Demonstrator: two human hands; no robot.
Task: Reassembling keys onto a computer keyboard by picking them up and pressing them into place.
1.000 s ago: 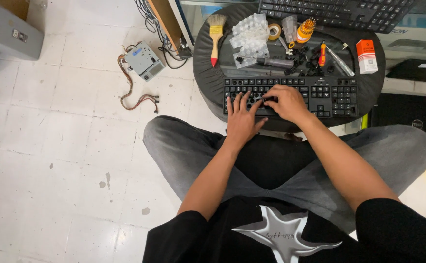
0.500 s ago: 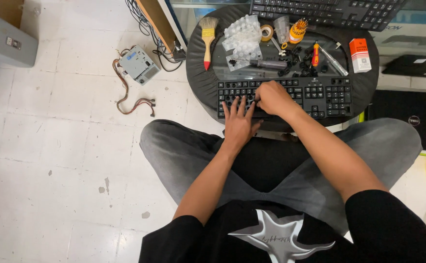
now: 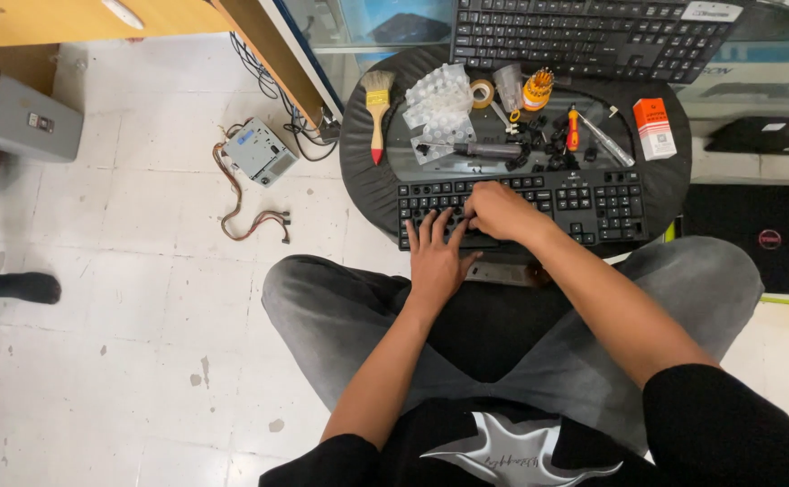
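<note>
Head view: round black stool top [image 3: 367, 180] on a scuffed white tiled floor [image 3: 124, 361].
Left hand [image 3: 437, 254] lies flat, fingers spread, on the black keyboard [image 3: 593, 200]; right hand [image 3: 501, 211] curls over its keys.

shirt [image 3: 502, 451]: black, short sleeves, with a white and grey star print on the chest
trousers [image 3: 340, 311]: grey, faded at the knees
arms: bare from the sleeves down
hands: bare, no gloves
</note>
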